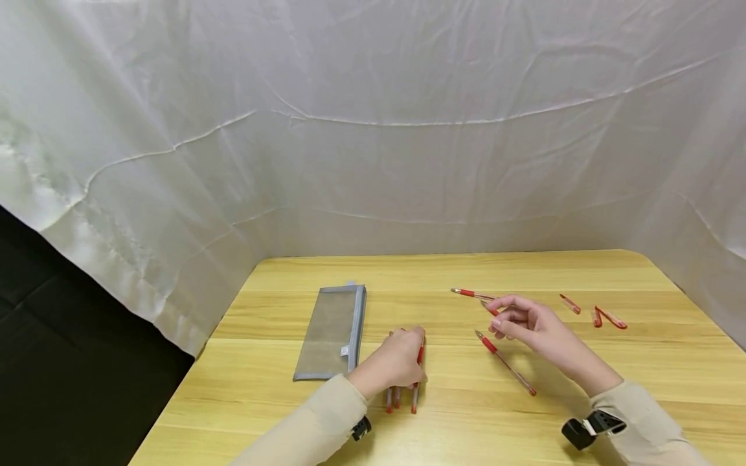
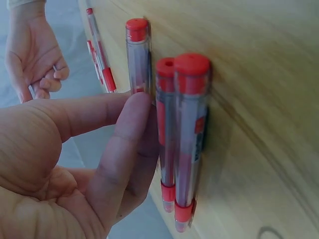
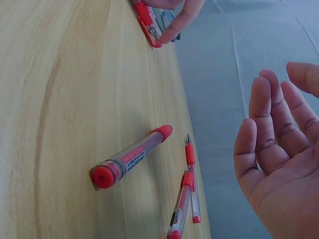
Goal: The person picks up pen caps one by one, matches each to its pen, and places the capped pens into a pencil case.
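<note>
My left hand [image 1: 399, 359] bends over three red pens lying side by side. Its thumb and fingers pinch the rightmost pen [image 2: 138, 52], while two more capped pens [image 2: 191, 124] lie beside the fingers. In the head view, the hand covers the pens' middles. My right hand [image 1: 533, 327] hovers above the table, fingers loosely bent and holding nothing. Below it is an uncapped red pen [image 1: 504, 362], its tip pointing away to the left. Two further uncapped pens [image 3: 191, 154] [image 3: 181, 206] lie beyond, one partly hidden by the right hand in the head view.
A grey mesh zip pouch [image 1: 329, 333] lies flat left of my left hand. Loose red pen caps [image 1: 570, 303] [image 1: 612, 318] lie on the right of the wooden table [image 1: 443, 427]. White cloth [image 1: 437, 162] hangs behind and along the sides.
</note>
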Demonstrator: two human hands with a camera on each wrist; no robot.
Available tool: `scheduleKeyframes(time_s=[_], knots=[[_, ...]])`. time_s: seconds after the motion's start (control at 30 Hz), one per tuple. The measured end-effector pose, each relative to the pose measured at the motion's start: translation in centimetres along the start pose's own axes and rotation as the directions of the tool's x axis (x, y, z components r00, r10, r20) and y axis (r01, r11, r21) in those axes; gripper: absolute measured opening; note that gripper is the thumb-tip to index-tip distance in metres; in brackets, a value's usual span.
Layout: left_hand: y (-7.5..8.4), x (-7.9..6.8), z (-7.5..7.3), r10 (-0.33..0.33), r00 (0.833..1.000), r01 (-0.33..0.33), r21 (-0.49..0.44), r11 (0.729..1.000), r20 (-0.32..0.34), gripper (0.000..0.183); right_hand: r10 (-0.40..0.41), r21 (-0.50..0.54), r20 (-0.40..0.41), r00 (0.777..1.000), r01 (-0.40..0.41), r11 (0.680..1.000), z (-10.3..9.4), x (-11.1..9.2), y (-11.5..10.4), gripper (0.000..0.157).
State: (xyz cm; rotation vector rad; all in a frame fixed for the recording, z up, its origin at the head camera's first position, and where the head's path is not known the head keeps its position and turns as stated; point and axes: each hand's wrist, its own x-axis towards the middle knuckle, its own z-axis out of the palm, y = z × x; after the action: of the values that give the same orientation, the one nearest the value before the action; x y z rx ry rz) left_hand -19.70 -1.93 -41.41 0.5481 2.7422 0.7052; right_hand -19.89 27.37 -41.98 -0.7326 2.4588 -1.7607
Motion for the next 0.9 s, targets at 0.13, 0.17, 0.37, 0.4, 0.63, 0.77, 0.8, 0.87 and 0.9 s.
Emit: scheduleKeyframes(time_s=[0.13, 0.17, 0.37, 0.4, 0.63, 0.77, 0.8, 0.87, 0.9], knots=[[0.05, 0.0, 0.08, 0.005, 1.0, -0.005, 0.04, 0.999, 0.001, 0.042, 0.01, 0.004, -0.003, 1.0, -0.01, 1.0, -0.03, -0.04, 0.01, 0.028], [0.05, -0.02, 0.09, 0.005, 1.0, -0.005, 0.041, 0.999, 0.001, 0.041, 0.014, 0.005, -0.005, 1.0, -0.014, 1.0, -0.03, -0.04, 0.01, 0.027], [0.09, -0.15, 0.18, -0.014, 1.0, 0.014, -0.005, 1.0, 0.018, 0.029, 0.021, -0.008, -0.012, 1.0, -0.021, 1.0, -0.1, -0.06, 0.09, 0.026], [0.1, -0.18, 0.19, -0.02, 1.0, 0.02, -0.008, 1.0, 0.02, 0.028, 0.021, -0.011, -0.011, 1.0, -0.021, 1.0, -0.13, -0.06, 0.13, 0.027], [0.03, -0.14, 0.1, -0.035, 0.999, 0.034, 0.02, 0.999, 0.023, 0.027, 0.027, -0.026, -0.013, 1.0, -0.027, 0.999, -0.2, 0.05, 0.3, 0.029], [-0.01, -0.21, 0.04, -0.029, 0.999, 0.029, 0.008, 1.0, 0.029, 0.027, 0.024, -0.034, -0.017, 1.0, -0.024, 0.999, -0.28, 0.0, 0.31, 0.028], [-0.01, -0.25, 0.03, -0.028, 0.999, 0.028, 0.004, 1.0, 0.029, 0.028, 0.022, -0.034, -0.016, 1.0, -0.023, 0.999, -0.32, -0.02, 0.3, 0.028], [-0.03, -0.3, 0.01, -0.026, 0.999, 0.027, -0.003, 1.0, 0.027, 0.028, 0.02, -0.039, -0.018, 1.0, -0.021, 0.999, -0.39, -0.06, 0.24, 0.027], [-0.04, -0.32, 0.0, -0.025, 0.999, 0.025, -0.005, 1.0, 0.025, 0.029, 0.022, -0.042, -0.021, 1.0, -0.022, 0.999, -0.44, -0.07, 0.21, 0.027]])
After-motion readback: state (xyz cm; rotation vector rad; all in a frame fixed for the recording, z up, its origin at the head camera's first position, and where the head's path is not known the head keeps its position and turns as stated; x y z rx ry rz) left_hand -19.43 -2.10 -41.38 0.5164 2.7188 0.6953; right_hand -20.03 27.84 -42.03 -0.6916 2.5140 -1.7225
